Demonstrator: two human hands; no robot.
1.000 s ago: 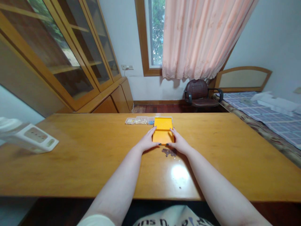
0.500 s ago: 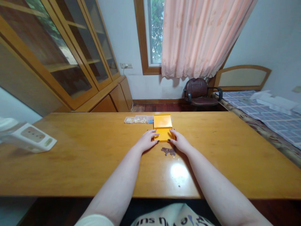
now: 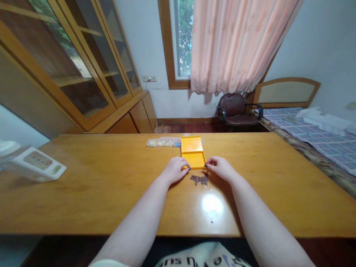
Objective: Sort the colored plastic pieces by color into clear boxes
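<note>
An orange-yellow flat box point(image 3: 194, 160) lies open on the table, its lid part point(image 3: 191, 144) folded back on the far side. My left hand point(image 3: 175, 170) curls round the box's near left corner, the thumb along the front edge. At the near right corner, my right hand point(image 3: 221, 167) has thumb and fingertips pinched on the rim. A small heap of dark brown pieces point(image 3: 199, 180) lies on the table just below the box, between my hands. The pieces are too small to name.
Clear plastic cases point(image 3: 166, 141) with small pale and blue items sit behind the box on the wooden table point(image 3: 111, 185). A white appliance point(image 3: 41, 163) stands at the left. Beyond are a chair point(image 3: 235, 107), a bed point(image 3: 319, 133) and a glass-fronted cabinet point(image 3: 111, 59).
The box has turned slightly, its near edge shifting right. My right hand has drawn back from the box's side to its near corner, and my left fingers have curled in.
</note>
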